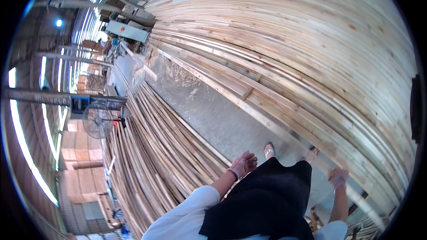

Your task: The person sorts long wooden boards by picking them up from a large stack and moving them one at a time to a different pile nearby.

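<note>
The right hand (339, 178) is at the long pale board (257, 114) running along the right edge of the grey floor (213, 122), in front of the large stack of boards (284, 31). Its fingers are bent in and look narrow, right at or just above the board's near stretch; I cannot tell whether they grip it or only overlap it in view. The left hand (243, 164) is well apart from that board, across the floor, near the right edge of the pile of wood strips (169, 146). Its fingers (252, 157) are curled into a loose fist, with nothing visible in them. The pile lies along the floor's left edge, and a fan (97, 121) stands beyond it. Sawdust (178, 74) lies toward the floor's far end.
</note>
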A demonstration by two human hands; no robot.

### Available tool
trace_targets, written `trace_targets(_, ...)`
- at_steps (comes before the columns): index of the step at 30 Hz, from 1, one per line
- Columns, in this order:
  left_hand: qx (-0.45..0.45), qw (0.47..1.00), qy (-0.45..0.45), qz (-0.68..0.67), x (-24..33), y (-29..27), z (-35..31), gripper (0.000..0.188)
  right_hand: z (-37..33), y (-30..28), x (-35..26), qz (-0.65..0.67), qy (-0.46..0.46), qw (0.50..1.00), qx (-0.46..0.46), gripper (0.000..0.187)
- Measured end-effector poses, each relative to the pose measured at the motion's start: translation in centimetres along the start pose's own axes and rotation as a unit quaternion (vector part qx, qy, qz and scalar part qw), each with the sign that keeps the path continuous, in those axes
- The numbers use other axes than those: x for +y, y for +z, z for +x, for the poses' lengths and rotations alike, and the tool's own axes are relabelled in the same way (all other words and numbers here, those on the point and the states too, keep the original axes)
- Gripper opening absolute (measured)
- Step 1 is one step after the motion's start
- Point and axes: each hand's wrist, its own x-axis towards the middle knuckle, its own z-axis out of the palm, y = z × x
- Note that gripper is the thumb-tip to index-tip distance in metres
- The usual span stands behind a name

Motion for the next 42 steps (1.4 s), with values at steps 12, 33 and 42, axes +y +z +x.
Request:
trace_targets(12, 0.026, 0.999, 0.034, -0.024, 4.4, -1.4, 7.3, 0.017, -19.7, -17.0, -13.6, 0.149, 0.07, 0.984, -0.074, 0.037)
trace_targets(33, -0.065, 0.983, 0.071, -0.159, 5.6, 0.5, -0.2, 0.013, -28.1, -6.9, -5.9, 0.142, 0.201, 0.962, -0.12, 0.02)
trace_targets(42, -0.058, 0.981, 0.123, -0.138, 1.7, 3.0, -1.5, 0.015, -27.7, -6.3, -2.7, 0.108, 0.195, 0.969, -0.103, 0.02)
